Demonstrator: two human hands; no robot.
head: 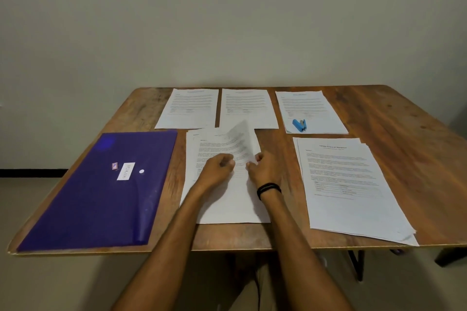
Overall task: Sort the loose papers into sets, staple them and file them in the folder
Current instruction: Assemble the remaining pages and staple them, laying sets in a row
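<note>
Sorting in progress: the right hand [262,169] pinches a sheet [242,141] lifted off the near-centre pile [227,207]; the left hand [217,168] rests curled there, grip unclear. The stapler [299,125] lies untouched far right; the folder [96,189] is closed near left, stapling and filing outstanding

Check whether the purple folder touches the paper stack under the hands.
Apart. The head view shows a strip of bare table running between the right edge of the purple folder and the left edge of the paper stack.

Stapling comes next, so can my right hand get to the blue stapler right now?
Probably yes: the blue stapler lies uncovered on a far sheet, nothing between, though the right hand pinches a lifted page.
</note>
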